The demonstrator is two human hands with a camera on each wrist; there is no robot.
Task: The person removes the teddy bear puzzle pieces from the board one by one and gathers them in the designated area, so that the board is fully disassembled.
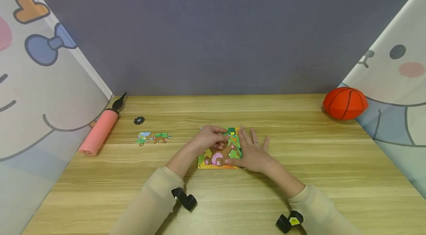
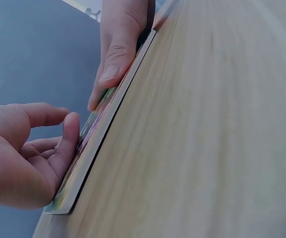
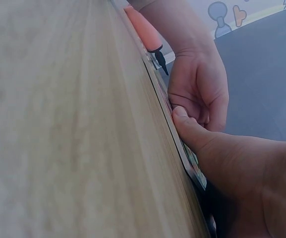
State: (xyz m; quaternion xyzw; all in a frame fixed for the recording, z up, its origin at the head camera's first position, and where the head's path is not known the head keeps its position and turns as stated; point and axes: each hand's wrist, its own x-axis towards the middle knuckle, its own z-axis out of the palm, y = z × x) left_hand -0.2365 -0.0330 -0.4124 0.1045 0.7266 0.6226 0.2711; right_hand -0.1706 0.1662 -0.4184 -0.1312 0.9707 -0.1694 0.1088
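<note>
Pressing one puzzle board: left hand fingers curled on it, right hand fingers flat.

The puzzle board is showing a brown bear on green and orange. Left of it, the pump is glowing pink; right, the ball is glowing orange with black lines.

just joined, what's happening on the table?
A person works on a puzzle board in the middle of the table. The left hand has fingers curled on the board's picture, seemingly pressing a piece. The right hand lies flat on its right side. Loose joined pieces lie to the left, near a pink pump. A basketball sits far right.
</note>
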